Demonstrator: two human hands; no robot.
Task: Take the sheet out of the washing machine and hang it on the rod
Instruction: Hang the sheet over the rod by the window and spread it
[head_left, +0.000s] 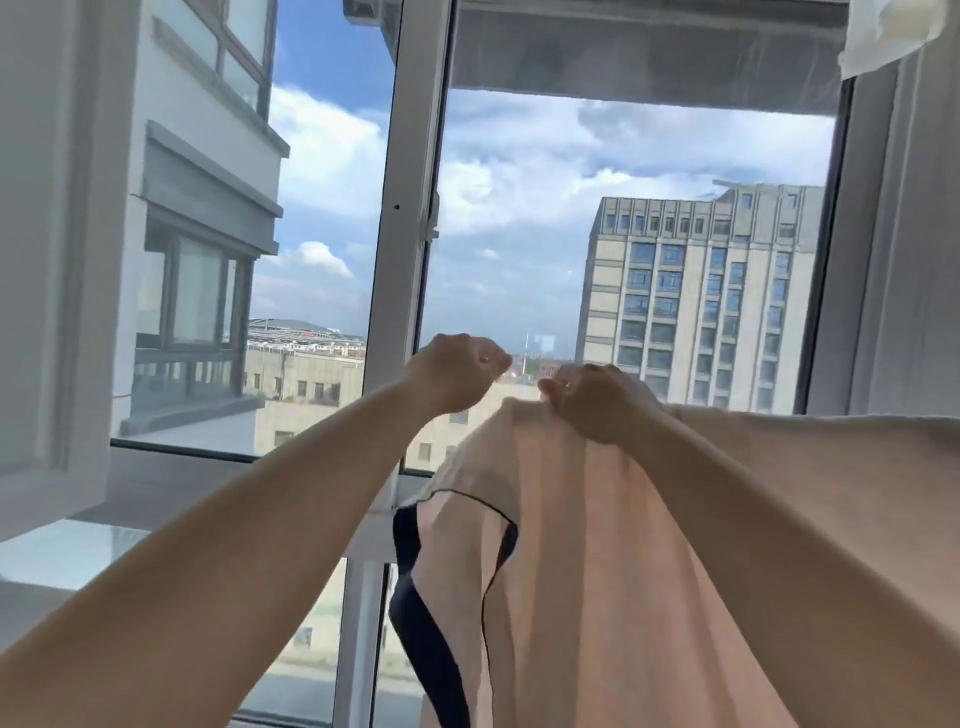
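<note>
A pale pink sheet (597, 561) with a dark navy underside hangs in front of me, its top edge running level from the centre to the right border. My right hand (597, 402) grips the sheet's top edge at its left end. My left hand (460, 371) is raised just left of it, fingers curled into a fist; I see no cloth in it. The rod itself is hidden under the draped fabric. The washing machine is out of view.
A large window with a white centre post (410, 223) stands straight ahead, with buildings and cloudy sky beyond. A white sill (78, 551) lies at the lower left. Another pale cloth (893, 36) hangs at the top right corner.
</note>
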